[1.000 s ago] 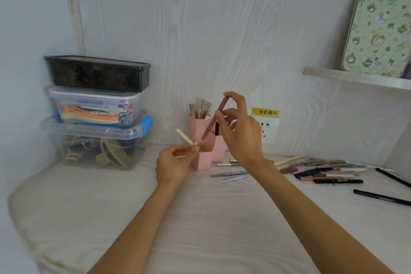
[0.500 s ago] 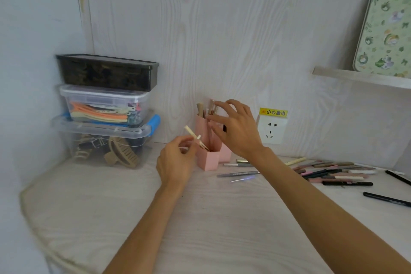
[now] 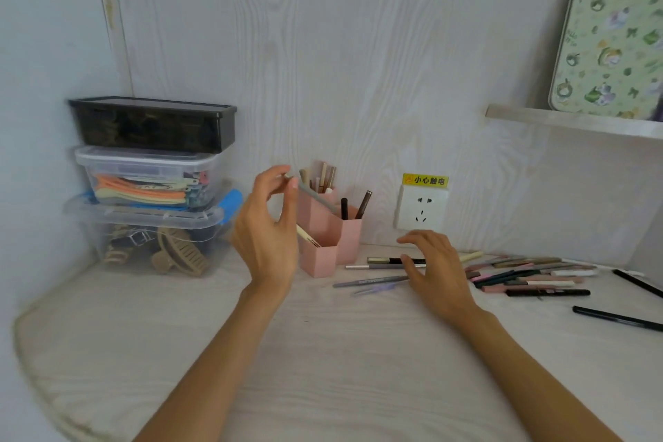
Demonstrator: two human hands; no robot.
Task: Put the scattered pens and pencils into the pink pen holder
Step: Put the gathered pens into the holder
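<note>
A person's left hand pinches a grey pencil over the pink pen holder, while the right hand, emptied of its brown pen, now reaches open-fingered toward pens scattered at three o'clock on the worktop.

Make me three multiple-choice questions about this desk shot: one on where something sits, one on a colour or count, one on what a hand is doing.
1. Where do the storage boxes stand?
A. Left of the pink pen holder
B. On the shelf
C. Right of the wall socket

2. How many boxes are stacked?
A. One
B. Three
C. Five

3. What is the left hand doing?
A. Lying flat on the desk
B. Pinching a grey pen beside the holder
C. Lifting a box lid

Answers:
1 A, the stack sits in the left corner.
2 B, a dark box tops two clear ones.
3 B, the fingertips pinch the pen's upper end.
</note>
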